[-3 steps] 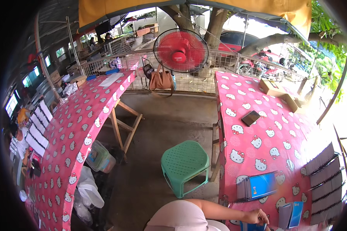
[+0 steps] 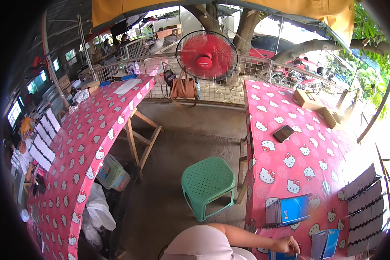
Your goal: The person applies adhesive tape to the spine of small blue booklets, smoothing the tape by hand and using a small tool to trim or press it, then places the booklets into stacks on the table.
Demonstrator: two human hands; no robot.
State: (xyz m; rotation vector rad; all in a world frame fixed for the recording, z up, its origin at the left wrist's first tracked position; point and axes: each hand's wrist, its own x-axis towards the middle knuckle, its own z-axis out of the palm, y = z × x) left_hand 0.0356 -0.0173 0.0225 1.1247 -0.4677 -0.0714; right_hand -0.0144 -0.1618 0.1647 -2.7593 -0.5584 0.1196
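My left hand point(image 2: 288, 245) is at the lower edge, its bare forearm reaching right from a pale pink sleeve point(image 2: 199, 245). Its fingers are bent together over a blue-covered booklet point(image 2: 278, 255), which the frame's edge partly cuts off. Whatever the fingertips pinch is too small to make out. Just right of the hand stands a small stack of booklets point(image 2: 331, 243) with a blue cover on its side. Beyond it lies a larger stack of blue booklets point(image 2: 295, 209). My right hand does not show.
Rows of bound booklets point(image 2: 366, 212) line the right side of the pink cartoon-print table point(image 2: 277, 169). A phone point(image 2: 283, 133) and cardboard boxes point(image 2: 310, 100) lie farther back. A green stool point(image 2: 209, 180) stands between both tables; a red fan point(image 2: 206, 56) is beyond. At left, a person point(image 2: 24, 156) sits.
The whole view has shifted slightly. My left hand stays over the blue booklet, its fingers a little more curled.
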